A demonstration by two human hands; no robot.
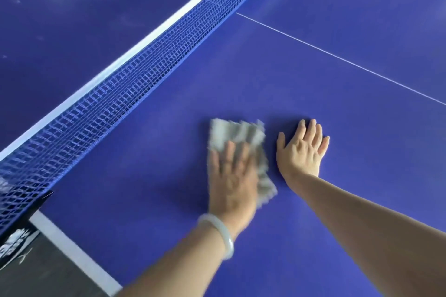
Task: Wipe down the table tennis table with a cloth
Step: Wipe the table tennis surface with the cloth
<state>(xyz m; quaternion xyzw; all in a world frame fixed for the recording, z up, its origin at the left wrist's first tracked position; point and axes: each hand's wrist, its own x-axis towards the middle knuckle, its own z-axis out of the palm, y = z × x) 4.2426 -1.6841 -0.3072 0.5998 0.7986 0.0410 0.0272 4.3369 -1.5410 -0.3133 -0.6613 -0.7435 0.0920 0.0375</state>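
Observation:
The blue table tennis table (337,108) fills the view. A grey-white cloth (235,135) lies flat on its near half. My left hand (231,181), blurred by motion and with a pale bangle on the wrist, presses down on the cloth with straight fingers. My right hand (303,149) rests flat on the bare table just right of the cloth, fingers spread. Part of the cloth is hidden under my left hand.
The blue net (135,79) with its white top band runs diagonally from lower left to upper right, left of the hands. A white centre line (337,58) crosses the table beyond them. The white side line (77,251) and the table edge lie at lower left, dark floor beyond.

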